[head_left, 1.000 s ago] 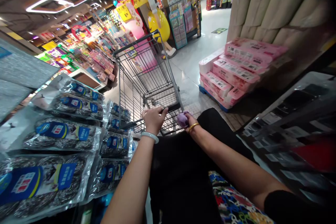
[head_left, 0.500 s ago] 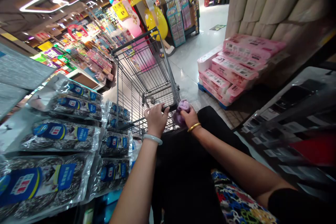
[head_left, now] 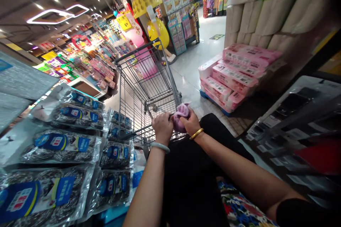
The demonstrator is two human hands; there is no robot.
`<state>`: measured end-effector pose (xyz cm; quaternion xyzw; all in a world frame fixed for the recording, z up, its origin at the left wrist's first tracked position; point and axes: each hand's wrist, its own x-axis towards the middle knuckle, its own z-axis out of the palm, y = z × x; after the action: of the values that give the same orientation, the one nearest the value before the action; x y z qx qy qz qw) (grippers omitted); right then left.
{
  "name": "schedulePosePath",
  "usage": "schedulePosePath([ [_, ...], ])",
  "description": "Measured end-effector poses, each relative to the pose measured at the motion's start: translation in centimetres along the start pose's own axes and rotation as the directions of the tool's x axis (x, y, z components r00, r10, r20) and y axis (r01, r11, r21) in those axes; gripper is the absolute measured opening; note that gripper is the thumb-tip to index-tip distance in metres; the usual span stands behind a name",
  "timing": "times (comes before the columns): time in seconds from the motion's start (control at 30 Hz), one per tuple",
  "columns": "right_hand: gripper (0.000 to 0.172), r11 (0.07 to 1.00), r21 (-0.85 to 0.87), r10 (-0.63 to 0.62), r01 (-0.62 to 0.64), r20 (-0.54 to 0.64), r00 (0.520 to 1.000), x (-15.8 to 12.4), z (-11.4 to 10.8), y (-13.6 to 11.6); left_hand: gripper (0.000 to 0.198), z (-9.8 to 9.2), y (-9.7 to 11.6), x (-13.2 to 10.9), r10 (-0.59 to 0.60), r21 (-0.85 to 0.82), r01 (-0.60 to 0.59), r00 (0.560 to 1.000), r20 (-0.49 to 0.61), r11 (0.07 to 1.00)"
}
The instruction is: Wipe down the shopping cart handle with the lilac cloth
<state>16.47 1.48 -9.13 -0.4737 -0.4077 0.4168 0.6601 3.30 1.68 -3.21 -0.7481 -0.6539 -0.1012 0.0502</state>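
Note:
My left hand (head_left: 162, 127), with a pale bangle at the wrist, is closed over the handle of the metal shopping cart (head_left: 149, 76). Close beside it, my right hand (head_left: 192, 123) grips a bunched lilac cloth (head_left: 182, 116) at the right end of the handle. A gold bangle circles that wrist. The cloth's folds bulge out above and between the two hands. Part of the handle is hidden behind the fingers and the cloth. Inside the wire basket only its grid shows.
Hanging packs of steel scourers (head_left: 57, 143) line the left side. At right, pink tissue packs (head_left: 236, 74) sit on a blue pallet (head_left: 214, 103) below stacked paper rolls (head_left: 277, 14). A yellow figure display (head_left: 159, 30) stands beyond the cart.
My left hand has shifted slightly right along the handle, closer to the cloth. The lilac cloth has turned and moved left in my right hand. The view has tipped up slightly.

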Motion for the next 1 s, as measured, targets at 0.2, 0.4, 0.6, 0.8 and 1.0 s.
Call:
schedulePosePath([
  [0.2,0.032,0.996,-0.037,0.079,-0.080,-0.020,0.997,-0.3,-0.3,-0.2,0.034,-0.1,-0.3,0.0,0.002,-0.015,-0.002,1.000,0.011,1.000],
  [0.4,0.025,0.991,-0.036,-0.129,0.130,0.028,0.991,0.8,0.1,-1.1,0.029,-0.4,-1.0,-0.5,0.000,-0.033,0.000,1.000,-0.010,0.999],
  [0.6,0.029,0.993,-0.093,0.079,-0.078,0.011,0.997,0.3,0.1,0.2,0.034,-0.8,-1.8,-1.3,0.006,-0.045,-0.005,1.000,0.011,0.999],
  [0.8,0.033,0.968,-0.177,-0.158,0.176,0.110,0.981,0.4,0.8,-1.0,0.037,-1.1,-2.5,-2.3,-0.004,-0.039,0.004,1.000,0.018,0.999],
  [1.0,0.035,0.974,-0.210,-0.071,0.082,0.063,0.996,-1.0,0.2,0.6,0.038,-2.0,-3.1,-4.1,0.032,-0.080,-0.032,0.999,-0.001,0.996],
])
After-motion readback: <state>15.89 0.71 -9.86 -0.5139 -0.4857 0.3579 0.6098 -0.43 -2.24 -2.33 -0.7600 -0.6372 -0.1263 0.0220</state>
